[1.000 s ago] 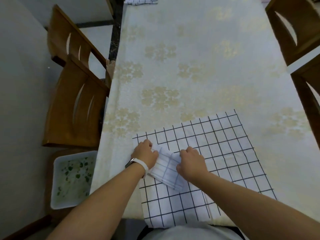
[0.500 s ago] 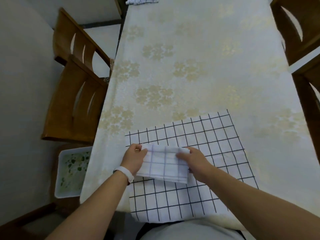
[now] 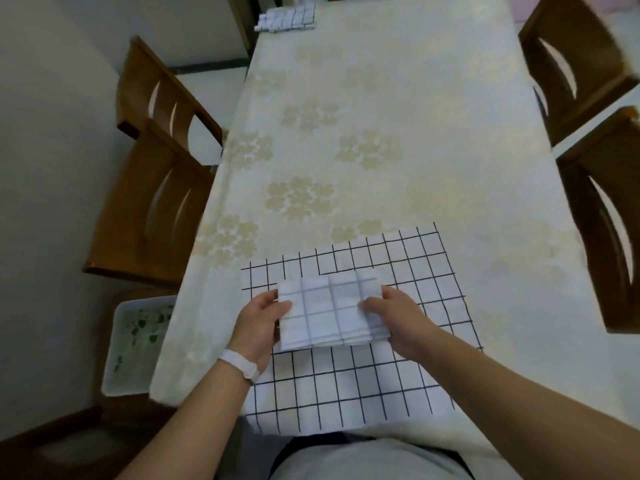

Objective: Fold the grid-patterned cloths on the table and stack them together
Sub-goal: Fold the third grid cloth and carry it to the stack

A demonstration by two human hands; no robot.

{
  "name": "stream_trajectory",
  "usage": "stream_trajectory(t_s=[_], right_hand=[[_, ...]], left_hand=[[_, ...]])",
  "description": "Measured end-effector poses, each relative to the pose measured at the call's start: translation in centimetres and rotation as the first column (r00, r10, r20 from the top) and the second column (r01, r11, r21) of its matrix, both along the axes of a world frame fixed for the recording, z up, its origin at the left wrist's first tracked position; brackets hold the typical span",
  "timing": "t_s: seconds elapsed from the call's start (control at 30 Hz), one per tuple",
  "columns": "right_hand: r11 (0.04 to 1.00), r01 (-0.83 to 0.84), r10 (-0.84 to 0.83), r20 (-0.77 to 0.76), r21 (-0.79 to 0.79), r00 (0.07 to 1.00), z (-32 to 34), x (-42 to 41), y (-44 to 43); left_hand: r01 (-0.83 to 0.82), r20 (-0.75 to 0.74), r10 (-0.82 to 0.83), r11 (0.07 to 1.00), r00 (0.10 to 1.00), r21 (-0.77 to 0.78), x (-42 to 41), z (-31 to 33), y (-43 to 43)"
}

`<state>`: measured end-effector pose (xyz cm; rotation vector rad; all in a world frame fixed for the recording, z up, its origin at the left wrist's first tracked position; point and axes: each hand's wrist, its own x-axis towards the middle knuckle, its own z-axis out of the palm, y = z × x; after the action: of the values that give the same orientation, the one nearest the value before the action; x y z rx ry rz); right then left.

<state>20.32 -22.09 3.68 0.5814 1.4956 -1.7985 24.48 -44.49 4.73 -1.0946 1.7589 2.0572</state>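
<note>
Both hands hold the folded cloth (image 3: 329,313). The left hand (image 3: 259,317) pinches its left edge with the thumb on top. The right hand (image 3: 394,315) grips its right edge, with fingers curled over it.

I see a long table (image 3: 381,116) with a cream cover and pale gold flowers. Brown wooden chairs (image 3: 149,209) stand on both sides. A big white cloth (image 3: 408,261) with black grid lines lies flat at the near edge of the table. A white tub (image 3: 135,341) sits on the floor to the left.

The folded cloth is a small thick rectangle, white with faint grey-blue lines. It is over the big white cloth, but I cannot tell if they touch. A small pile of grid cloths (image 3: 287,17) rests at the far end. A white band (image 3: 240,367) is on the left wrist.
</note>
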Motion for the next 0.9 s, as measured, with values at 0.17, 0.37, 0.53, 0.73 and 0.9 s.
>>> stream_trajectory(t_s=[0.17, 0.37, 0.53, 0.73, 0.9], right_hand=[[0.985, 0.128, -0.116, -0.104, 0.117, 0.988, 2.2, 2.2, 1.2], [0.923, 0.302, -0.26, -0.193, 0.237, 0.946, 4.1, 6.6, 3.3], [0.832, 0.475, -0.418, -0.241, 0.285, 0.876, 5.2, 11.4, 5.7], [0.717, 0.63, -0.554, -0.305, 0.299, 0.775, 7.6, 15.9, 9.3], [0.654, 0.7, -0.625, -0.315, 0.287, 0.714, 9.1, 18.4, 13.2]], left_hand=[[0.14, -0.044, -0.137, 0.988, 0.99, 0.062, -0.1, 0.7, 1.3], [0.331, -0.124, -0.318, 0.938, 0.94, 0.104, 0.4, 2.2, 4.2], [0.507, -0.186, -0.488, 0.859, 0.853, 0.07, 1.6, 2.6, 8.0], [0.644, -0.228, -0.614, 0.761, 0.756, 0.083, 2.3, 4.2, 13.6], [0.719, -0.26, -0.681, 0.689, 0.684, 0.086, 2.5, 5.4, 18.7]])
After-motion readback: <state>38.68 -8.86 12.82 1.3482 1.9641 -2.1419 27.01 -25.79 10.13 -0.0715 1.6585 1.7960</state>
